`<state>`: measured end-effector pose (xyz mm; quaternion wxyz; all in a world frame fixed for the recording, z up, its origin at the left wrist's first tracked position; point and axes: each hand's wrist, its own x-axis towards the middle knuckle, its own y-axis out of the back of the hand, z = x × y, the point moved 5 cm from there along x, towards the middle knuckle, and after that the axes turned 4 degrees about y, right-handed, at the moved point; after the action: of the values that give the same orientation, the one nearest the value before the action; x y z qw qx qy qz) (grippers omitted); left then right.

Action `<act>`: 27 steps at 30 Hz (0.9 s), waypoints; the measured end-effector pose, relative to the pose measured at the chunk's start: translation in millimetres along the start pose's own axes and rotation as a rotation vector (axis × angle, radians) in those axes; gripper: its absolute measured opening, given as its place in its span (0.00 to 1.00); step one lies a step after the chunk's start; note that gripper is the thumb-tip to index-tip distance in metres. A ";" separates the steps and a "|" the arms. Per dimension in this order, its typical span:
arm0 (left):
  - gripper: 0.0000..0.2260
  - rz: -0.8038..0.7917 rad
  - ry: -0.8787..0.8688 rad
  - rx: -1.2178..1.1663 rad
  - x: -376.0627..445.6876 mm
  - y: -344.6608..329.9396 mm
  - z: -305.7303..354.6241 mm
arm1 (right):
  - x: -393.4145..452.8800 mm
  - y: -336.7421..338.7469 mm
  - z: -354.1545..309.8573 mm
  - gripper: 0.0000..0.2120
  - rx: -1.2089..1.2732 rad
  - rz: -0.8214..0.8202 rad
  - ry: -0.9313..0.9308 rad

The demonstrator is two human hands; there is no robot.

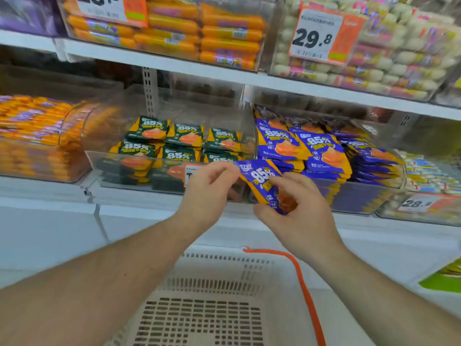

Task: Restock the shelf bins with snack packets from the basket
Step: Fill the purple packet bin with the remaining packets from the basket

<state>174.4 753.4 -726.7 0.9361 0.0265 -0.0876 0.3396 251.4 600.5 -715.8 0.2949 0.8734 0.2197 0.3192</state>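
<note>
Two hands: both hold one purple snack packet (262,181) in front of the clear shelf bins, above the basket (212,295).
Left hand (208,188): fingertips pinch the packet's upper left corner; the grip is closed on that corner.
Right hand (299,211): thumb under the packet's lower end, fingers curled over its face; the grip is grasping the packet.
Purple snack packet: tilted, printed "85%", purple and orange, held just in front of the boundary between the green-packet bin (139,171) and the purple-packet bin (369,196).
Green-packet bin: left of the held packet, with rows of green and orange "85%" packets lying flat.
Purple-packet bin: right of the held packet, piled with matching purple packets.
Basket: beige, perforated, with an orange handle (304,290), directly below the held packet; the visible floor of it shows no packets.
Upper shelf (174,63): above the held packet, carrying bins of orange sausages and pale round snacks, with a price tag (316,37) reading 29.8.
</note>
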 end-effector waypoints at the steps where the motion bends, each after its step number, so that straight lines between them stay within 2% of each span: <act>1: 0.06 0.036 -0.110 0.078 11.4 0.7 8.3 | 9.7 12.6 -1.6 0.27 -0.019 0.026 0.014; 4: 0.18 0.066 -0.234 0.426 49.2 -4.6 19.2 | 43.5 41.3 -4.1 0.24 -0.085 0.068 0.021; 7: 0.32 -0.076 -0.202 0.687 82.4 -23.8 18.6 | 84.0 52.8 1.9 0.21 -0.151 0.065 -0.047; 10: 0.45 -0.258 -0.130 0.746 107.1 -42.6 4.2 | 129.9 46.5 10.4 0.26 -0.231 0.035 -0.107; 13: 0.54 -0.328 0.001 0.694 117.2 -46.3 -9.7 | 175.9 28.9 22.3 0.30 -0.291 -0.024 -0.150; 17: 0.52 -0.397 0.097 0.480 121.4 -44.2 -19.4 | 223.5 -1.2 36.2 0.29 -0.446 -0.146 -0.245; 20: 0.44 -0.405 0.081 0.443 120.5 -45.2 -20.6 | 247.2 -23.8 43.8 0.33 -0.517 -0.246 -0.289; 22: 0.39 -0.410 0.057 0.427 119.0 -46.6 -19.3 | 258.5 -35.9 49.0 0.35 -0.516 -0.263 -0.279; 25: 0.38 -0.404 0.054 0.426 119.2 -46.2 -18.8 | 266.4 -48.5 53.3 0.37 -0.506 -0.256 -0.241; 27: 0.38 -0.408 0.055 0.439 119.1 -46.2 -18.1 | 269.9 -51.2 54.2 0.32 -0.497 -0.252 -0.215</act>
<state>296.5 795.0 -722.4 0.9590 0.2358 0.0206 0.1558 467.5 771.9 -667.6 0.5585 0.7692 0.2092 0.2296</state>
